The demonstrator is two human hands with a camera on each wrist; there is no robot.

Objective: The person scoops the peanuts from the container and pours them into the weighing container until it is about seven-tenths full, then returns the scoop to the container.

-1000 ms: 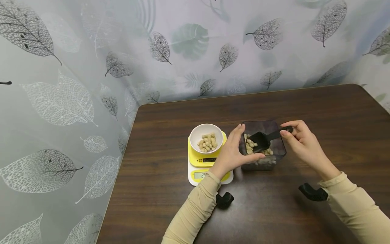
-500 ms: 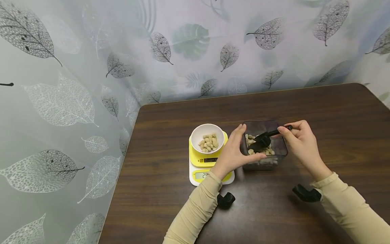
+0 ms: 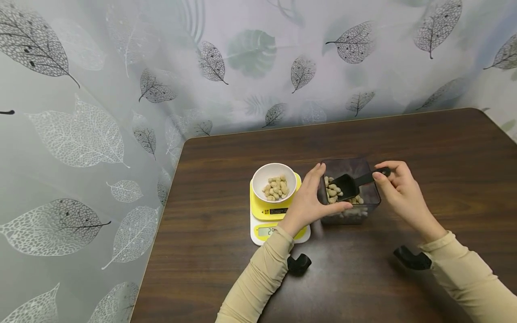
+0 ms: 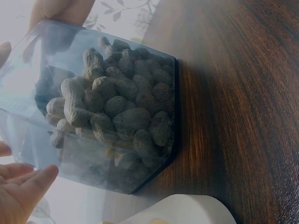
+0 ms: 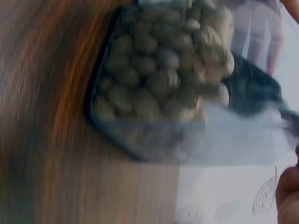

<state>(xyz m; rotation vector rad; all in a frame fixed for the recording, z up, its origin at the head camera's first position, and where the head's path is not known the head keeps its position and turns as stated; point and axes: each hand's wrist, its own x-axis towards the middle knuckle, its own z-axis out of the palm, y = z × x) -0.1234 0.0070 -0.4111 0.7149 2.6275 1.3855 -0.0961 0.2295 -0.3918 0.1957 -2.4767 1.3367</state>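
Note:
A dark see-through plastic container (image 3: 355, 167) holds unshelled peanuts (image 4: 126, 88). My left hand (image 3: 304, 202) grips its near left corner, with the fingers along the left side and the thumb across the front. Between the thumb and fingers of my right hand (image 3: 404, 193) is the handle of a black scoop (image 3: 348, 185). The scoop's bowl lies inside the container, hollow side up, over the peanuts. Through the clear wall in the right wrist view, the blurred scoop (image 5: 254, 88) shows beside the heap.
Left of the container stands a yellow and white kitchen scale (image 3: 260, 213), its display partly behind my left wrist. On it sits a white bowl (image 3: 261, 179) with peanuts (image 3: 276, 188). Everything stands on a dark wooden table (image 3: 202, 215), backed by a leaf-patterned curtain (image 3: 250, 54).
Half a second ago the scoop was tipped on its side among the peanuts; it has turned hollow side up again, the right hand shifting slightly right. The left hand holds its place on the container.

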